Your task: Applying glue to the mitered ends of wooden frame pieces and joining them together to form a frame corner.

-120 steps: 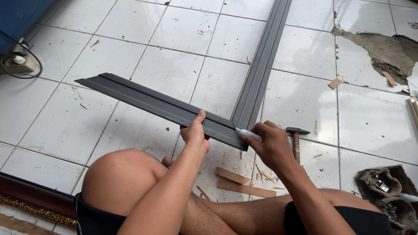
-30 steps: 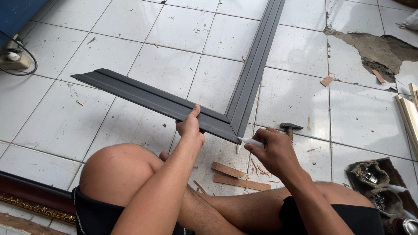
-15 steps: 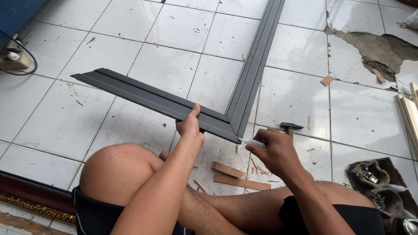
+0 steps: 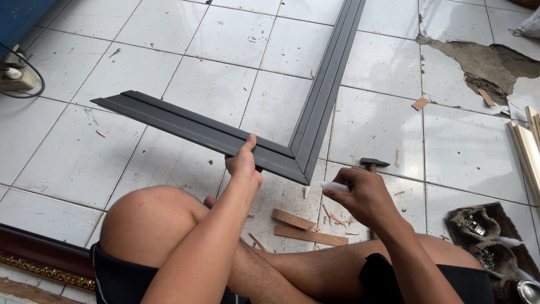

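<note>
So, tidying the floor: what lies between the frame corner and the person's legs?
Head view: two wood offcuts and splinters on bare tile between frame corner and legs.

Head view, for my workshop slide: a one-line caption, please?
Left hand steadies a mitred dark frame corner on white tiles while right hand holds a white stick.

A single head-worn view is provided. The scene is viewed steeply downward and forward, at close range, over bent knees onto the white tiled floor (image 4: 84, 163). No second view is supplied.
</note>
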